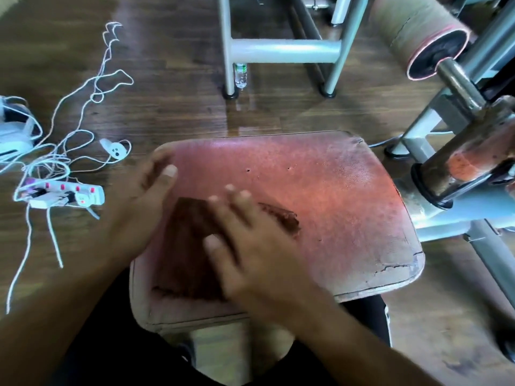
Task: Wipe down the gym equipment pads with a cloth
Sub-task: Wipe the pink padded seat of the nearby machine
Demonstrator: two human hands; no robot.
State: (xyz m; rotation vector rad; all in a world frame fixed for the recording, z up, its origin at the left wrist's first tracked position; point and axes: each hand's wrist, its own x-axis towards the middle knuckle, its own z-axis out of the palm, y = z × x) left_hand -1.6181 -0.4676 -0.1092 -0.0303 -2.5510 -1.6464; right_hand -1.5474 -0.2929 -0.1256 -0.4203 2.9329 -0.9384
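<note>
Right hand [250,246] lies flat, fingers spread, pressing a dark brown cloth [192,252] onto the worn red leather seat pad [334,196]. Left hand [150,196] rests open on the pad's left edge. The cloth's long axis runs near-left to far-right, on the pad's near-left part.

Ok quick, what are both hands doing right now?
Left hand: open, fingers straight, resting on the red seat pad's left edge.
Right hand: open, fingers spread flat, pressing the brown cloth onto the pad.

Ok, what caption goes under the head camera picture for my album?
Right hand presses a brown cloth on the red seat pad; left hand steadies its edge.
</note>
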